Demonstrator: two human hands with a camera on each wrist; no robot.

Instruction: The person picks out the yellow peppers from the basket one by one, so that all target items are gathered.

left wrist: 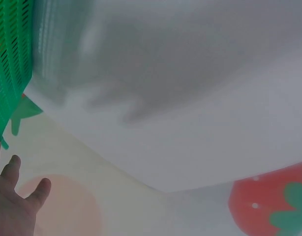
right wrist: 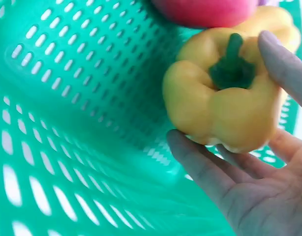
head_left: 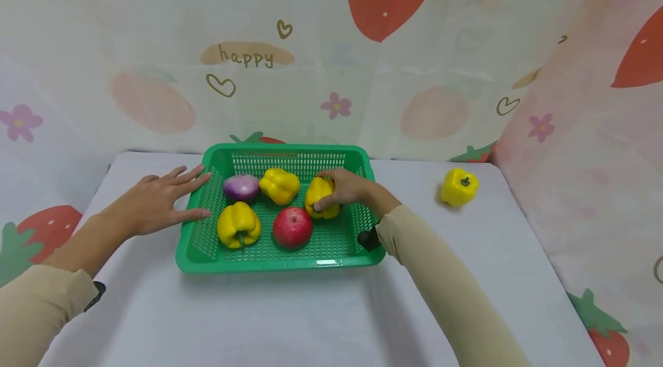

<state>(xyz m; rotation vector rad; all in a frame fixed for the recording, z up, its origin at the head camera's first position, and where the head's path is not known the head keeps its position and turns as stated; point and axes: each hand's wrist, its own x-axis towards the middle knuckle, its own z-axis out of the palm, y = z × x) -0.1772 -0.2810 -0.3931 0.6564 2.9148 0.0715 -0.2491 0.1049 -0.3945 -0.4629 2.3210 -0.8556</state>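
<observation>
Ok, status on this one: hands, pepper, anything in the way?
Right hand grips yellow pepper inside green basket. Left hand flat against basket's left wall. Apple close beside pepper.

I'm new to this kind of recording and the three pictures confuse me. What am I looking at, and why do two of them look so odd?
No machine here: a person works with bare hands and wears three cameras. The wide picture comes from the head and looks down at a white table. The other two come from the wrists, so they sit very close and look tilted.

On the table stands a green basket holding a purple onion, a red apple and three yellow peppers. Another pepper lies outside to the right.

The right hand grips one pepper inside the basket, and its wrist camera shows the fingers round it. The left hand rests flat against the basket's left wall.
</observation>
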